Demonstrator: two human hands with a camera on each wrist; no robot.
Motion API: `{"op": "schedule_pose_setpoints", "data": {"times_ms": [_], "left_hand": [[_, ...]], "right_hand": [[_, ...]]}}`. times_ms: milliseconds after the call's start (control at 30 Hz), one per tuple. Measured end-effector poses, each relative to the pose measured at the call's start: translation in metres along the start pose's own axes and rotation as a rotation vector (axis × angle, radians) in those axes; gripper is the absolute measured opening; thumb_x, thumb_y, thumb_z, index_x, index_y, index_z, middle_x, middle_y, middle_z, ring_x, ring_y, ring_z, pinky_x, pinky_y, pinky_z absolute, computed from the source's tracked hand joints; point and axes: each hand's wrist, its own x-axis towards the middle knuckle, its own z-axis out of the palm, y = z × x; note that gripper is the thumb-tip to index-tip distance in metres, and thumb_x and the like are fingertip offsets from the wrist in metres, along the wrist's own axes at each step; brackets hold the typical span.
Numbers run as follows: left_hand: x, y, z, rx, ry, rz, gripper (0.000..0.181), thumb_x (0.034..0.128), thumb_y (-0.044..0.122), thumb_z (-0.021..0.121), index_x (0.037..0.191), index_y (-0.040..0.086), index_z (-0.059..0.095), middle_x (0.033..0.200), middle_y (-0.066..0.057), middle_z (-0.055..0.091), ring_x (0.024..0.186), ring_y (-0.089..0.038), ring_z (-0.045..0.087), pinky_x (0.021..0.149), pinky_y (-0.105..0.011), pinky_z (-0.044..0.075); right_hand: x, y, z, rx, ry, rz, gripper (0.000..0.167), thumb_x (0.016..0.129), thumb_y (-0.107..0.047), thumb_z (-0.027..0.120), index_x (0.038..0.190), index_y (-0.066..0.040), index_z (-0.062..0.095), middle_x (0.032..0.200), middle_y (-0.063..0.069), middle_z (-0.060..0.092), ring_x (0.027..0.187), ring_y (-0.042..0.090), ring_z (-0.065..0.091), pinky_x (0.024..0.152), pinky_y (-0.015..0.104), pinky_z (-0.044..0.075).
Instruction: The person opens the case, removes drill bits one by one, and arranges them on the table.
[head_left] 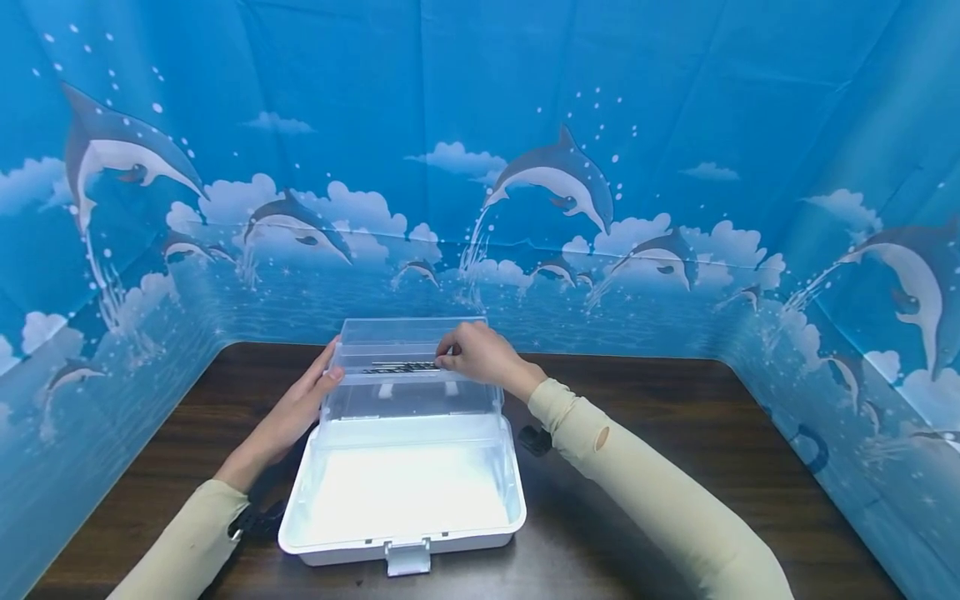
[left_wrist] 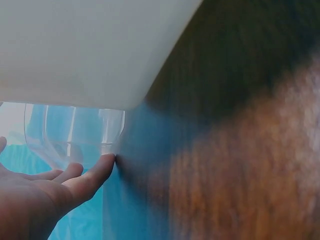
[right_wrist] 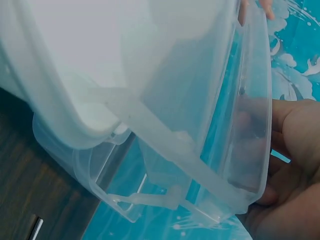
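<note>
A white box stands with its hinged clear upper part raised at the back. Several thin dark rods lie crosswise in a clear tray of that part. My left hand rests at the tray's left end, fingers extended; in the left wrist view the hand touches clear plastic. From the right, my right hand reaches into the tray with bent fingers, its fingertips pinching the rods' right end. The right wrist view shows this hand partly behind the tray wall; the rods are hidden there.
The box's front latch hangs down towards the near edge of the dark wooden table. A blue dolphin-print curtain surrounds the back and sides. In the right wrist view, a small shiny piece shows at lower left.
</note>
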Motion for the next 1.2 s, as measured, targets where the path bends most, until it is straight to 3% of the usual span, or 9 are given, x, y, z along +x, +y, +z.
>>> {"op": "schedule_pose_setpoints", "data": {"times_ms": [267, 533, 767, 1000, 1200], "left_hand": [[0.0, 0.0, 0.001, -0.005, -0.001, -0.002, 0.064, 0.1111, 0.042, 0.037, 0.163, 0.041, 0.0, 0.17, -0.009, -0.003, 0.147, -0.056, 0.012, 0.096, -0.081, 0.029], [0.001, 0.0, 0.0, -0.013, 0.004, 0.011, 0.064, 0.111, 0.042, 0.037, 0.164, 0.041, 0.0, 0.17, -0.01, -0.003, 0.146, -0.056, 0.013, 0.095, -0.081, 0.03], [0.001, 0.001, 0.001, -0.008, -0.001, -0.001, 0.064, 0.1112, 0.042, 0.037, 0.164, 0.039, 0.0, 0.17, -0.011, -0.003, 0.146, -0.056, 0.013, 0.096, -0.08, 0.029], [0.001, 0.0, 0.0, -0.008, 0.0, 0.001, 0.063, 0.1113, 0.042, 0.037, 0.163, 0.042, 0.001, 0.17, -0.01, -0.003, 0.146, -0.056, 0.013, 0.095, -0.081, 0.03], [0.001, 0.0, -0.001, -0.012, -0.002, -0.001, 0.064, 0.1112, 0.041, 0.038, 0.163, 0.041, 0.001, 0.17, -0.009, -0.003, 0.146, -0.056, 0.013, 0.094, -0.081, 0.031]], "right_hand": [[0.003, 0.003, 0.002, 0.087, -0.018, 0.027, 0.012, 0.101, -0.013, 0.068, 0.101, -0.007, 0.079, 0.086, 0.006, 0.073, 0.067, 0.013, 0.062, 0.059, 0.028, 0.047], [0.003, 0.005, 0.0, 0.112, -0.023, 0.0, 0.014, 0.102, -0.011, 0.064, 0.095, -0.008, 0.076, 0.077, 0.0, 0.069, 0.062, 0.014, 0.057, 0.057, 0.027, 0.044], [0.0, 0.009, 0.0, 0.153, -0.008, -0.024, 0.019, 0.102, -0.005, 0.057, 0.092, -0.007, 0.074, 0.081, 0.015, 0.071, 0.055, 0.012, 0.047, 0.056, 0.026, 0.039], [-0.002, 0.013, 0.0, 0.185, 0.056, -0.053, 0.023, 0.1, -0.004, 0.056, 0.084, -0.009, 0.071, 0.066, 0.002, 0.061, 0.054, 0.011, 0.042, 0.056, 0.026, 0.036], [-0.004, 0.018, 0.0, 0.21, 0.085, -0.077, 0.019, 0.101, -0.005, 0.056, 0.09, -0.006, 0.072, 0.072, 0.001, 0.062, 0.058, 0.012, 0.046, 0.06, 0.027, 0.04]]}}
